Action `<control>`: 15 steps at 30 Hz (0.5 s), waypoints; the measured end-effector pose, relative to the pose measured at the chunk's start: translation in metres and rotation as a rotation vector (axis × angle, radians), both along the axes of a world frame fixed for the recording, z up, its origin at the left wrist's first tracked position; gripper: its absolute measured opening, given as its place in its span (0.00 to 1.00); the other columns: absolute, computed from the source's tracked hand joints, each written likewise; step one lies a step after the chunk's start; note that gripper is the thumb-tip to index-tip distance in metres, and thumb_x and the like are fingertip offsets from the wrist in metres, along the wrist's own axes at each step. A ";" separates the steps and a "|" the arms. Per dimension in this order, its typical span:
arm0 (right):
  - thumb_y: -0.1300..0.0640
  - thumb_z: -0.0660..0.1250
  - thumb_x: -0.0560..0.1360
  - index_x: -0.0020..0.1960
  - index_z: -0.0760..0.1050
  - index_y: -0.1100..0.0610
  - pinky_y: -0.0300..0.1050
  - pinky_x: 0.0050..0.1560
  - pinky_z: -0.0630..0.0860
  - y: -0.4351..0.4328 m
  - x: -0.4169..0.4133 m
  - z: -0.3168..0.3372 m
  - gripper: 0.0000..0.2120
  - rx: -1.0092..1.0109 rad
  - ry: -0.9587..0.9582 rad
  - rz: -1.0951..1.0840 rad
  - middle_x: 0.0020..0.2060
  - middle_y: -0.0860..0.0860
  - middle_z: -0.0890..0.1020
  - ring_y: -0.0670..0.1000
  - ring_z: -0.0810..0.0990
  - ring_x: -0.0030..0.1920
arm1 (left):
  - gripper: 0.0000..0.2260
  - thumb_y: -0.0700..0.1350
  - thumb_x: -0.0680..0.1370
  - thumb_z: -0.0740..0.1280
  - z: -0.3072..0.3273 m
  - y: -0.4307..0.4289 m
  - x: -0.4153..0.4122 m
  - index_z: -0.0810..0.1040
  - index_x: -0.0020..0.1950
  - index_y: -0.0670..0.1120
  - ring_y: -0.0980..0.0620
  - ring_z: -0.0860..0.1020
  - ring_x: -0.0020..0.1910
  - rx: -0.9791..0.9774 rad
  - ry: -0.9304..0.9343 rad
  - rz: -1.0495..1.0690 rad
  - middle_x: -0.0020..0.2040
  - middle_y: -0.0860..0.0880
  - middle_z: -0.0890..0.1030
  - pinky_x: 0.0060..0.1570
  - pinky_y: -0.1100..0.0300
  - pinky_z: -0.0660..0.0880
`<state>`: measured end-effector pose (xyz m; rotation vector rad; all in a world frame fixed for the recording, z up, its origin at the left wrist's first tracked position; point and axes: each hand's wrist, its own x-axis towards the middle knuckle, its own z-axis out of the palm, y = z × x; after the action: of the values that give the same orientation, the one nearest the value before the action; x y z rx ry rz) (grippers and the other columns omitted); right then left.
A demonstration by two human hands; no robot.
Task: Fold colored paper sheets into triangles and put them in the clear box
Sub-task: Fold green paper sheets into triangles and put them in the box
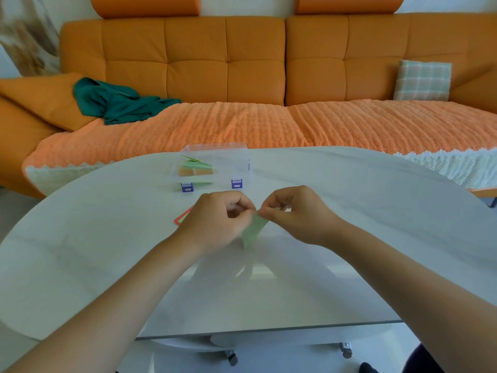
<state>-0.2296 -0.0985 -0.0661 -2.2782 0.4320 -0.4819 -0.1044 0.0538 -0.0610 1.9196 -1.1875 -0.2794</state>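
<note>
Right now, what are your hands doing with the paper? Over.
Both hands, left and right, pinching the light green paper above the table. Clear box holds folded pieces. Path to box clear.

The sofa point(228, 60) across the top is orange, its throw point(269, 125) a paler ribbed orange edged white. A teal cloth point(118, 103) lies upper left; a green-and-peach checked cushion point(423, 80) upper right. The table point(349, 238) is white. The clear box point(215, 165) has blue latches point(236, 183) and holds green and orange papers. The centre paper point(254, 232) is pale green.
</note>
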 end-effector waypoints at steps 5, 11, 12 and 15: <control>0.50 0.73 0.75 0.39 0.81 0.44 0.38 0.44 0.76 0.004 0.001 0.000 0.07 -0.029 0.019 0.027 0.36 0.41 0.83 0.43 0.78 0.39 | 0.06 0.44 0.75 0.72 -0.001 -0.003 -0.001 0.83 0.39 0.52 0.60 0.80 0.35 0.034 -0.065 0.025 0.34 0.57 0.83 0.37 0.65 0.74; 0.55 0.72 0.76 0.38 0.82 0.45 0.38 0.39 0.75 0.003 0.000 0.006 0.09 -0.027 -0.007 -0.019 0.31 0.36 0.80 0.45 0.77 0.35 | 0.10 0.42 0.72 0.72 0.008 -0.002 0.004 0.79 0.31 0.50 0.58 0.76 0.28 0.084 -0.023 0.060 0.29 0.55 0.82 0.33 0.62 0.73; 0.56 0.72 0.76 0.38 0.81 0.46 0.35 0.35 0.73 0.001 -0.001 0.008 0.09 -0.019 -0.012 -0.041 0.28 0.35 0.79 0.44 0.75 0.32 | 0.09 0.41 0.72 0.72 0.010 -0.002 0.007 0.79 0.31 0.49 0.55 0.77 0.28 0.088 -0.010 0.076 0.29 0.54 0.82 0.33 0.59 0.75; 0.57 0.71 0.77 0.40 0.83 0.50 0.30 0.27 0.66 -0.007 -0.004 0.012 0.08 0.068 -0.045 -0.139 0.22 0.38 0.75 0.42 0.71 0.26 | 0.08 0.40 0.73 0.71 0.012 0.004 0.021 0.81 0.34 0.47 0.52 0.84 0.36 0.102 -0.001 0.122 0.33 0.54 0.85 0.42 0.50 0.83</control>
<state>-0.2337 -0.1055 -0.0546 -2.1767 0.5784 -0.5785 -0.0836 0.0581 -0.0494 2.0717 -1.0693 -0.2785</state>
